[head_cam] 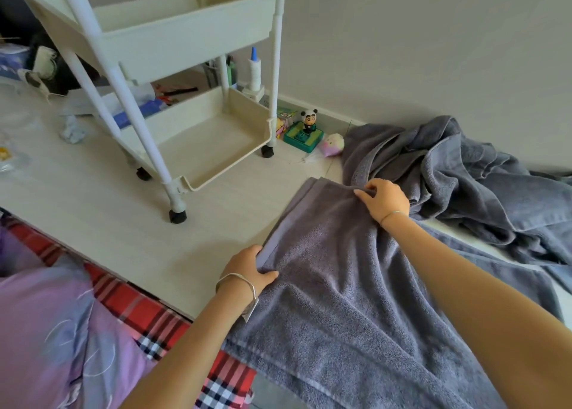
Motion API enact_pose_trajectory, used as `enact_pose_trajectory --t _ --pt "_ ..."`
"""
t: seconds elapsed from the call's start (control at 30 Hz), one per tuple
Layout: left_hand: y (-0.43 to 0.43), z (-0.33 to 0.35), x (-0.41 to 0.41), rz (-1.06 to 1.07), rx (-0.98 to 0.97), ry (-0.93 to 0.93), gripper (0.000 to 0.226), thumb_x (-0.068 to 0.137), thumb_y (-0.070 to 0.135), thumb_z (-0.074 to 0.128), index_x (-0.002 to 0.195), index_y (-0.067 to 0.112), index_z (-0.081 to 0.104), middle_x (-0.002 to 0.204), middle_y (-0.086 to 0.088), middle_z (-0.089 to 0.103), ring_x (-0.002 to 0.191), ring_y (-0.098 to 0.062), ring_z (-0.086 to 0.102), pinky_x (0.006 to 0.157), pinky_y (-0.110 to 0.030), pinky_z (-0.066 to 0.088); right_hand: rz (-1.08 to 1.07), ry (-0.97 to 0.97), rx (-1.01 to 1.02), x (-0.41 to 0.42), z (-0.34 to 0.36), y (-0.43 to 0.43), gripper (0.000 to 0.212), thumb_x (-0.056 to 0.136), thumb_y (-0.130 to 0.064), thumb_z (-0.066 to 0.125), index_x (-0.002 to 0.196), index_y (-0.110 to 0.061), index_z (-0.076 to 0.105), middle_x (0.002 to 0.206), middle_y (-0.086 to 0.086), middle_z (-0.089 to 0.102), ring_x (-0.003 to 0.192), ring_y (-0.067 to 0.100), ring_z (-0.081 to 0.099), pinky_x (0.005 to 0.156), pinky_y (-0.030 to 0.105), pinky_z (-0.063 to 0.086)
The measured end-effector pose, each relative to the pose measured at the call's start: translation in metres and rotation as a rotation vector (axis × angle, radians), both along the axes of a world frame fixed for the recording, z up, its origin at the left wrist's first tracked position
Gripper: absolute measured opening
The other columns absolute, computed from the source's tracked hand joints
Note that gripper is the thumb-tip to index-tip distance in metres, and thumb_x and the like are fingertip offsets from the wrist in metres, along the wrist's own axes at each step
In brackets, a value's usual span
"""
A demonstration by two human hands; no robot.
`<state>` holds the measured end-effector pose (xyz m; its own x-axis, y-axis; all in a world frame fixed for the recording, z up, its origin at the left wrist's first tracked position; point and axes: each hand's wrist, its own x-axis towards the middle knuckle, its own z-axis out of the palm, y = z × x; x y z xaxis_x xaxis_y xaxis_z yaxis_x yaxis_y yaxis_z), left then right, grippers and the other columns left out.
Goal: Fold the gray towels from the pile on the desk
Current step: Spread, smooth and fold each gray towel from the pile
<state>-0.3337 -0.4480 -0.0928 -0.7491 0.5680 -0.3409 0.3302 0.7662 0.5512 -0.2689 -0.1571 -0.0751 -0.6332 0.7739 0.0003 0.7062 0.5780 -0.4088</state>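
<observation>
Left hand (247, 269) grip clamped on gray towel (325, 284) edge, right hand (382, 202) pinching far edge

cam: just the one, head-worn, wide lens | aim: forward and down across the desk (123, 229) | range: pretty close, left hand (247, 269) and right hand (383, 201) on the towel (325, 284) sit mid-frame | top edge: cart (185, 43), wall (433, 52)

Towel (325, 269) lies on desk (108, 210), cart (173, 77) to its left.
</observation>
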Motion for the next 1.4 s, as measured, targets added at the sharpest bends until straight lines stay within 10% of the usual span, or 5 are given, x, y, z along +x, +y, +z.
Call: enact_pose_trajectory --t 0.13,0.4,0.67,0.9,1.4 --pt "0.0 0.002 0.004 0.009 -0.028 -0.004 0.06 0.082 0.035 0.068 0.133 0.014 0.045 0.128 -0.003 0.055 0.114 -0.022 0.054 0.091 -0.03 0.044 0.095 -0.163 -0.04 -0.014 -0.002 -0.005 0.046 0.086 -0.049 0.06 0.117 -0.016 0.06 0.116 0.008 0.063 0.108 0.03 0.058 0.081 0.035 0.046" --pt "-0.003 0.007 0.004 -0.032 -0.062 0.052 0.034 0.079 0.037 0.07 0.098 0.017 0.052 0.085 0.003 0.053 0.08 -0.02 0.053 0.065 -0.025 0.036 0.117 0.158 -0.02 -0.042 -0.001 -0.018 0.019 0.094 -0.031 0.054 0.099 -0.013 0.058 0.1 0.01 0.068 0.093 0.034 0.06 0.068 0.033 0.043" --pt "-0.005 0.002 0.002 -0.047 -0.044 0.032 0.034 0.077 0.037 0.069 0.1 0.019 0.052 0.085 0.006 0.052 0.078 -0.016 0.05 0.065 -0.022 0.036 0.044 -0.023 -0.123 -0.055 -0.017 -0.024 0.041 0.087 -0.05 0.058 0.104 -0.012 0.056 0.107 0.002 0.061 0.103 0.026 0.055 0.078 0.034 0.042" --pt "-0.006 0.001 0.001 -0.037 -0.032 0.036 0.032 0.077 0.038 0.07 0.09 0.022 0.046 0.069 0.013 0.042 0.066 -0.012 0.044 0.048 -0.018 0.026 0.08 -0.008 -0.288 -0.072 -0.007 -0.019 0.015 0.081 -0.016 0.07 0.085 -0.012 0.056 0.097 0.011 0.056 0.095 0.028 0.054 0.073 0.026 0.034" --pt "-0.022 -0.006 0.002 0.168 0.275 -0.089 0.026 0.088 0.038 0.059 0.101 0.016 0.063 0.092 0.005 0.065 0.083 -0.013 0.06 0.072 -0.025 0.048 0.324 0.308 -0.053 -0.003 -0.015 -0.099 0.02 0.086 -0.017 0.062 0.104 -0.01 0.058 0.113 0.007 0.056 0.109 0.027 0.052 0.098 0.042 0.039"
